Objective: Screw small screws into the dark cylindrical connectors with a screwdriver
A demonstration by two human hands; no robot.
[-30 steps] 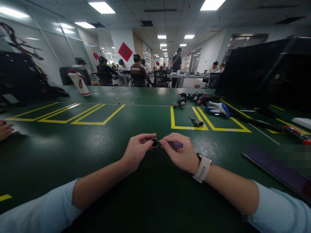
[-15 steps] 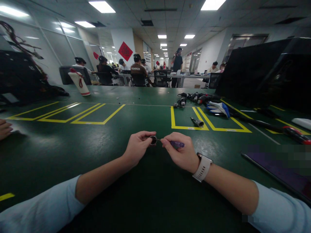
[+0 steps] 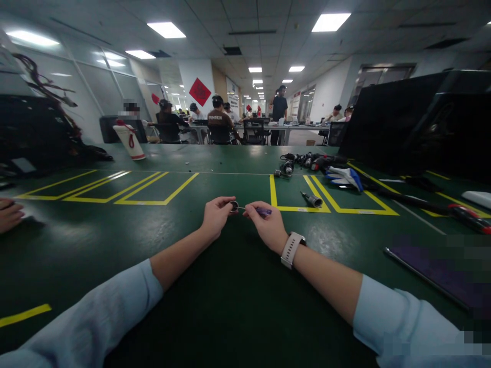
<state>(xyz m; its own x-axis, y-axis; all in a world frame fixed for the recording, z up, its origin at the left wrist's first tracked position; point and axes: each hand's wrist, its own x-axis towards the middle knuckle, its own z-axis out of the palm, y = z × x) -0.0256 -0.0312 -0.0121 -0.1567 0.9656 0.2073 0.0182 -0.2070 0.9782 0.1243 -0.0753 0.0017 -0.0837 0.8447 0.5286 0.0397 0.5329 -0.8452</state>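
My left hand (image 3: 215, 219) pinches a small round metal ring-like part (image 3: 234, 206) between thumb and fingers, its dark opening turned toward me. In my right hand (image 3: 269, 228) is a small screwdriver with a purple handle (image 3: 264, 211). Its thin shaft points left and its tip meets the rim of the ring-like part; whether it goes inside is too small to tell. Both hands are held above the green tabletop (image 3: 238, 286). A metal connector-like part with a pointed tip (image 3: 315, 201) lies to the right, inside a yellow taped outline.
Dark cables with metal connectors (image 3: 288, 167) and a blue-and-white glove (image 3: 344, 178) lie at the back right. A dark flat panel (image 3: 429, 276) is at right. A white cup (image 3: 130, 141) stands back left. Another person's hand (image 3: 10, 214) rests at the left edge.
Both my hands have moved a little away from me and to the left, still holding the ring-like part and the screwdriver. The view has tipped slightly upward.
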